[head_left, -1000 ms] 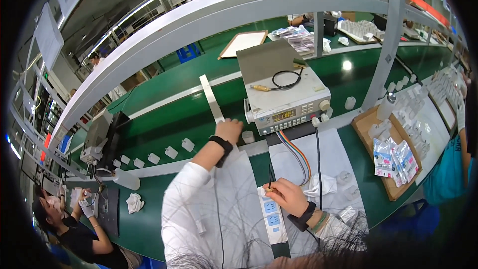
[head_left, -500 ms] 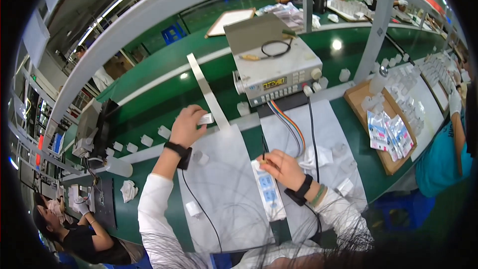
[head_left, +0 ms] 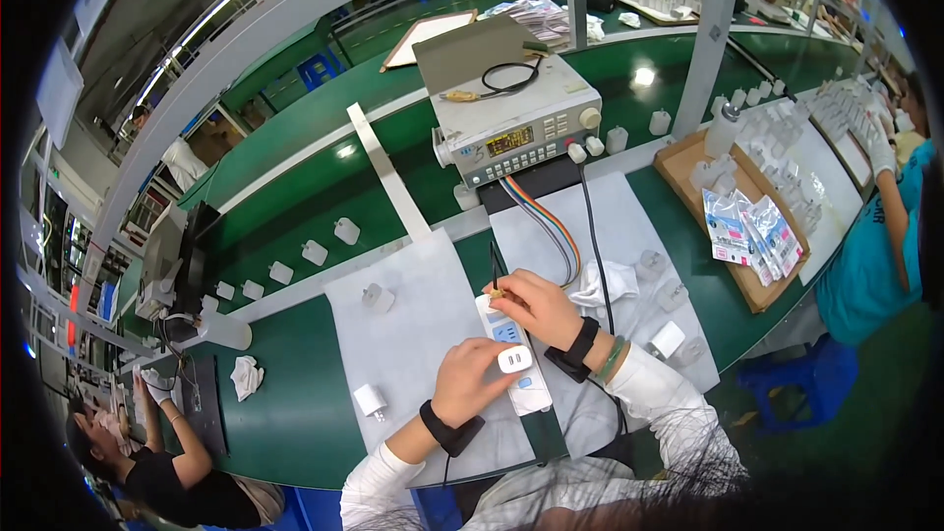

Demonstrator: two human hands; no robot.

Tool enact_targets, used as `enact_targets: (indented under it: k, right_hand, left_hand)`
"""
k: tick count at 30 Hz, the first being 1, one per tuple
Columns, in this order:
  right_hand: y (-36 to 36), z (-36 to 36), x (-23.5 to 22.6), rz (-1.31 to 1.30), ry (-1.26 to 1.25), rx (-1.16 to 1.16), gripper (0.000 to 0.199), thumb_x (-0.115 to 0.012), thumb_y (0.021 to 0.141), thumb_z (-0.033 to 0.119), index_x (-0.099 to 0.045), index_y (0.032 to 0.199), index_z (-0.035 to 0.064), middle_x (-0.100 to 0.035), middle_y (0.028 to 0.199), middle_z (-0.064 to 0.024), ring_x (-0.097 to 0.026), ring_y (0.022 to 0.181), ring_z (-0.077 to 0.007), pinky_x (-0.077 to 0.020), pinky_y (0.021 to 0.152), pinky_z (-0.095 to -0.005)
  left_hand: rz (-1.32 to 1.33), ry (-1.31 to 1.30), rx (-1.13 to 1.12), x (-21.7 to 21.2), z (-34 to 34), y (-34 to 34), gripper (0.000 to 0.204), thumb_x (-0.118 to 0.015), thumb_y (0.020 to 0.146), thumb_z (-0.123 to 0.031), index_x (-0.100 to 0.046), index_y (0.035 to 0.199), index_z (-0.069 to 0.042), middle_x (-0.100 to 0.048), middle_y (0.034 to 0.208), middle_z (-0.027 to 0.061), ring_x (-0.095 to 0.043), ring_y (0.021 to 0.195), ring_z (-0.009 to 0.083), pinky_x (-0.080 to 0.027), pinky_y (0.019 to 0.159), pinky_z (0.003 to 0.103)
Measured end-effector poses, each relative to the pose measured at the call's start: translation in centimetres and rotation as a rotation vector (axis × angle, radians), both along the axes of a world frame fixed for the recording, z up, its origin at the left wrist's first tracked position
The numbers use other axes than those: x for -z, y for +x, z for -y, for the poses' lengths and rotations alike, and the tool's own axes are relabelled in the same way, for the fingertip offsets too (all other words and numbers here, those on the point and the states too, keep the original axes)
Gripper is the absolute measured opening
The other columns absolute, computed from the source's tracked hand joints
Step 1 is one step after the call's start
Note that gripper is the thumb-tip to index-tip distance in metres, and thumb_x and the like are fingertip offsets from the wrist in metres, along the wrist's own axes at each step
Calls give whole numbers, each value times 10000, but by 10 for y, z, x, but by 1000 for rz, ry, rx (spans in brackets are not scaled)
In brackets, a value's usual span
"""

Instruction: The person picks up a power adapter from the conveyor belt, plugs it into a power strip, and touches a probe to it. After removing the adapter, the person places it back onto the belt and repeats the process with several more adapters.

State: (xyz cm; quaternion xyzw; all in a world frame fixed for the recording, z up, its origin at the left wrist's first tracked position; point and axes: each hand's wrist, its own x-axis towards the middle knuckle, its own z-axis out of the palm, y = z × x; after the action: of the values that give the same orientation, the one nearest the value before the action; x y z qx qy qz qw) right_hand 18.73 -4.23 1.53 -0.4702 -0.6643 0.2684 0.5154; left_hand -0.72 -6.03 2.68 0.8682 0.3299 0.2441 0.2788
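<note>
Fingers of my left hand (head_left: pixel 472 381) are closed around a small white charger block (head_left: pixel 514 360), holding it right over the white power strip (head_left: pixel 514 359) that lies on the tabletop (head_left: pixel 285 403) in front of me. My right hand (head_left: pixel 536 305) rests just beyond, at the far end of the same strip, pinching a thin dark probe (head_left: pixel 494 270) that stands nearly upright between thumb and forefinger. Both wrists carry black straps.

The strip lies across the narrow gap between two pale grey mats (head_left: pixel 418 334) spread over the green surface. On the left mat another white charger (head_left: pixel 376 297) sits well apart from my hands, and one more (head_left: pixel 370 400) lies near that mat's lower left corner. A rainbow ribbon cable (head_left: pixel 546 226) runs from the beige test instrument (head_left: pixel 516 118) down toward my right hand. To the right of my right hand lie a crumpled white cloth (head_left: pixel 605 283) and further white chargers (head_left: pixel 667 339). A cardboard tray (head_left: pixel 688 162) with packets sits farther right.
</note>
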Motion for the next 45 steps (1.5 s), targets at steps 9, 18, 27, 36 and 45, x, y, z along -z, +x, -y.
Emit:
enact_targets:
  k: [9, 18, 27, 36, 45]
  right_hand:
    - [0, 4, 1, 25, -30, -2, 248, -655, 879, 217, -610, 1036, 30, -610, 915, -78, -639, 767, -229, -509, 674, -311]
    - [4, 15, -23, -9, 62, 6, 189, -655, 866, 167, -644, 984, 20, -592, 857, -102, -612, 720, -223, -486, 633, -293]
    - [8, 72, -33, 107, -167, -107, 168, -680, 849, 134, -672, 968, 15, -567, 832, -79, -564, 685, -177, -453, 618, -263]
    - [5, 72, -16, 160, -90, -114, 196, -690, 844, 154, -667, 995, 32, -563, 847, -84, -594, 666, -181, -487, 614, -269]
    - [4, 67, -12, 110, -95, -169, 202, -709, 837, 213, -641, 961, 69, -562, 834, -48, -617, 679, -175, -489, 572, -275]
  left_hand:
    - [45, -148, 91, 1, -24, -13, 422, -761, 750, -215, -624, 1126, -83, -617, 1067, 84, -569, 976, 249, -463, 829, 334]
    - [158, -129, -57, 28, -64, 14, 463, -757, 750, -190, -612, 1171, -65, -604, 1099, 87, -543, 1051, 248, -457, 874, 320]
    - [205, -142, -58, 33, -67, 14, 412, -739, 741, -164, -641, 1136, -95, -631, 1043, 103, -555, 1027, 289, -462, 881, 373]
    - [720, -312, -79, -6, -97, 19, 445, -722, 771, -92, -603, 1199, -61, -585, 1092, 107, -558, 1036, 233, -474, 889, 311]
    - [-652, 305, -221, -14, -262, 42, 289, -683, 737, -121, -630, 1020, -89, -609, 1014, 124, -586, 992, 341, -497, 839, 415]
